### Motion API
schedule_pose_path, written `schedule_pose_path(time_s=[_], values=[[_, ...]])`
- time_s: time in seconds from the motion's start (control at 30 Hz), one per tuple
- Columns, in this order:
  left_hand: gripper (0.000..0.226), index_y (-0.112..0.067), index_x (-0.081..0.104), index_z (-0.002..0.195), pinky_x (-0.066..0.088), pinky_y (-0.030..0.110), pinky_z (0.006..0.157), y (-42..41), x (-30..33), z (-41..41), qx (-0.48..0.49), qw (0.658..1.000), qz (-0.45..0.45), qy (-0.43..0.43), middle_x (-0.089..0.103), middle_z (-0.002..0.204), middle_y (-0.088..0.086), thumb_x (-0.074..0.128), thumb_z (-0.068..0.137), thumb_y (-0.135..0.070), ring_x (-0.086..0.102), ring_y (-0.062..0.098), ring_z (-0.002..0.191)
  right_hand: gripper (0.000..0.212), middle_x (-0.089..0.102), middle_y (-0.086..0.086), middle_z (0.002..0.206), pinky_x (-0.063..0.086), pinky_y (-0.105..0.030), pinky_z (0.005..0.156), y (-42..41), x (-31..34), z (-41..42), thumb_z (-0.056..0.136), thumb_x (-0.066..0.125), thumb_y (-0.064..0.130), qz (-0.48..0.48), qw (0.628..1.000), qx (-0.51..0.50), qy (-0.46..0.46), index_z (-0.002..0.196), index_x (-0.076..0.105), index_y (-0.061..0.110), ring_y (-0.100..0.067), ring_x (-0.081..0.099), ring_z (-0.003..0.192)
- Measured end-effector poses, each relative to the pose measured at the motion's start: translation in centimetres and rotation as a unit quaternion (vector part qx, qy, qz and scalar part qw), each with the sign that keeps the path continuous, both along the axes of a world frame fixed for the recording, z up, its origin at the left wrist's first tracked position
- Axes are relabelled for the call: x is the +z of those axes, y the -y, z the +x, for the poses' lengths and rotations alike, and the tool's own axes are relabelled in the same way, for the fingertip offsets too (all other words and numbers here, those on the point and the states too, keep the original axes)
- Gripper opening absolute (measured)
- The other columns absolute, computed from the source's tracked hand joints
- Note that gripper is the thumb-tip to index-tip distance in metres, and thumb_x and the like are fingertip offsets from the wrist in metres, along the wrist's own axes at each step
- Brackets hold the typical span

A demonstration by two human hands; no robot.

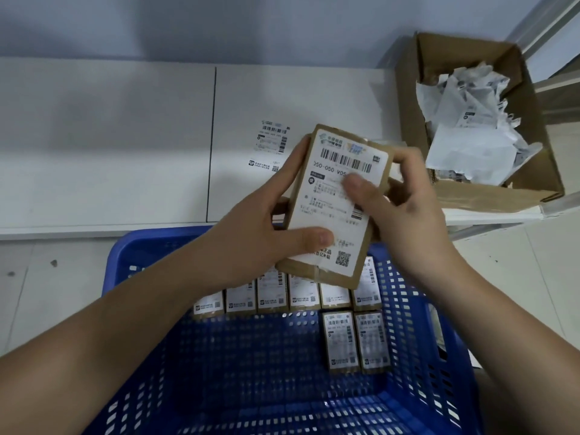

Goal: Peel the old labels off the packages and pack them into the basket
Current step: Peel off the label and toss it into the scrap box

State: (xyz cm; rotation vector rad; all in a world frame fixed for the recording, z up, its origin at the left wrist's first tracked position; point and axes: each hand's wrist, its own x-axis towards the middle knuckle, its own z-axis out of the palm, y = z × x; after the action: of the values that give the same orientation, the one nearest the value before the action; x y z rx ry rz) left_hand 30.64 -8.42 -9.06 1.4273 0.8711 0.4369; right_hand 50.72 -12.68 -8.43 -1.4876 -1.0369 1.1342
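Note:
I hold a small brown cardboard package (381,180) above the blue basket (282,387), its white shipping label (326,211) facing me. My left hand (260,227) grips the package's left edge, thumb pressed on the lower label. My right hand (405,208) grips the right edge, thumb on the label's middle. Several labelled packages (354,340) lie in rows at the basket's far side.
A white shelf (125,136) lies behind the basket, with one loose label (271,146) stuck flat on it. At the right, an open cardboard box (530,193) holds crumpled peeled labels (470,127). Pale floor shows left of the basket.

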Motion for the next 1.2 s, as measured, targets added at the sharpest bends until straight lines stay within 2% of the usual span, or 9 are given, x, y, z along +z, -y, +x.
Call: schedule_pose_path(time_s=[0.13, 0.23, 0.33, 0.4, 0.53, 0.63, 0.77, 1.0, 1.2], values=[[0.106, -0.061, 0.005, 0.154, 0.062, 0.029, 0.083, -0.3, 0.7, -0.6, -0.031, 0.999, 0.006, -0.018, 0.067, 0.127, -0.024, 0.077, 0.084, -0.028, 0.065, 0.002, 0.118, 0.023, 0.072, 0.010, 0.071, 0.054, -0.026, 0.047, 0.0, 0.5, 0.2, 0.105, 0.051, 0.031, 0.020, 0.998, -0.045, 0.044, 0.089, 0.048, 0.015, -0.009, 0.072, 0.064], [0.103, -0.062, 0.008, 0.153, 0.063, 0.033, 0.081, -0.2, 0.4, -0.4, 0.007, 1.000, 0.008, -0.012, 0.066, 0.129, -0.023, 0.077, 0.085, -0.028, 0.065, 0.004, 0.118, 0.017, 0.075, 0.011, 0.091, 0.060, -0.030, 0.060, 0.3, -0.2, -0.4, 0.101, 0.054, 0.032, 0.005, 1.000, 0.013, 0.018, 0.115, 0.054, 0.023, -0.012, 0.075, 0.084], [0.098, -0.061, 0.007, 0.154, 0.061, 0.037, 0.090, 0.0, 0.0, 0.1, 0.059, 0.998, 0.024, -0.004, 0.063, 0.134, -0.025, 0.074, 0.090, -0.029, 0.064, 0.005, 0.121, 0.065, 0.071, 0.005, 0.124, 0.062, -0.042, 0.082, 0.4, -1.0, -1.1, 0.091, 0.064, 0.024, -0.018, 0.993, 0.104, -0.058, 0.146, 0.033, 0.037, -0.018, 0.070, 0.113], [0.095, -0.061, 0.007, 0.154, 0.058, 0.037, 0.095, 0.2, -0.2, 0.2, 0.081, 0.996, 0.025, -0.002, 0.062, 0.135, -0.027, 0.072, 0.091, -0.034, 0.062, 0.003, 0.122, 0.079, 0.066, 0.005, 0.134, 0.059, -0.044, 0.092, 0.2, -1.1, -0.9, 0.093, 0.065, 0.018, -0.021, 0.988, 0.147, -0.046, 0.156, 0.020, 0.038, -0.016, 0.065, 0.123], [0.083, -0.063, 0.008, 0.153, 0.060, 0.034, 0.093, 0.4, -0.8, 0.5, 0.129, 0.992, 0.001, 0.010, 0.061, 0.136, -0.026, 0.063, 0.096, -0.038, 0.065, 0.003, 0.119, 0.106, 0.062, 0.007, 0.138, 0.062, -0.045, 0.084, 0.1, -0.9, 0.2, 0.092, 0.073, 0.015, -0.078, 0.971, 0.225, 0.001, 0.156, -0.001, 0.054, -0.017, 0.069, 0.114], [0.087, -0.055, 0.002, 0.156, 0.058, 0.024, 0.091, 0.4, -0.6, 0.5, 0.095, 0.995, 0.001, 0.020, 0.055, 0.143, -0.025, 0.062, 0.097, -0.033, 0.062, -0.001, 0.121, 0.110, 0.066, -0.002, 0.129, 0.064, -0.046, 0.076, 0.2, -0.3, 0.2, 0.085, 0.079, 0.015, -0.087, 0.974, 0.208, -0.005, 0.155, 0.007, 0.059, -0.024, 0.074, 0.101], [0.106, -0.060, -0.014, 0.152, 0.058, 0.038, 0.097, -0.3, 0.0, -0.5, 0.007, 1.000, 0.008, -0.002, 0.045, 0.150, -0.029, 0.070, 0.091, -0.037, 0.056, 0.002, 0.130, 0.103, 0.070, -0.009, 0.122, 0.062, -0.056, 0.075, 0.2, -0.1, 0.8, 0.078, 0.082, 0.017, -0.075, 0.983, 0.162, -0.035, 0.154, 0.024, 0.056, -0.032, 0.074, 0.102], [0.121, -0.055, -0.014, 0.155, 0.061, 0.039, 0.090, -0.4, 0.3, -1.0, 0.005, 0.999, 0.044, -0.005, 0.038, 0.154, -0.030, 0.080, 0.085, -0.026, 0.052, 0.005, 0.134, 0.112, 0.061, -0.008, 0.136, 0.062, -0.051, 0.084, 0.3, -0.8, 0.4, 0.078, 0.085, 0.013, -0.057, 0.982, 0.181, -0.023, 0.156, 0.015, 0.054, -0.023, 0.064, 0.123], [0.115, -0.057, -0.019, 0.152, 0.058, 0.040, 0.097, -0.6, 0.7, -2.0, -0.032, 0.999, 0.001, 0.020, 0.039, 0.155, -0.028, 0.071, 0.090, -0.021, 0.051, 0.005, 0.137, 0.113, 0.061, -0.014, 0.135, 0.060, -0.053, 0.087, 0.3, -0.3, 0.9, 0.073, 0.084, 0.014, -0.057, 0.979, 0.187, -0.050, 0.157, 0.018, 0.052, -0.027, 0.066, 0.120]])
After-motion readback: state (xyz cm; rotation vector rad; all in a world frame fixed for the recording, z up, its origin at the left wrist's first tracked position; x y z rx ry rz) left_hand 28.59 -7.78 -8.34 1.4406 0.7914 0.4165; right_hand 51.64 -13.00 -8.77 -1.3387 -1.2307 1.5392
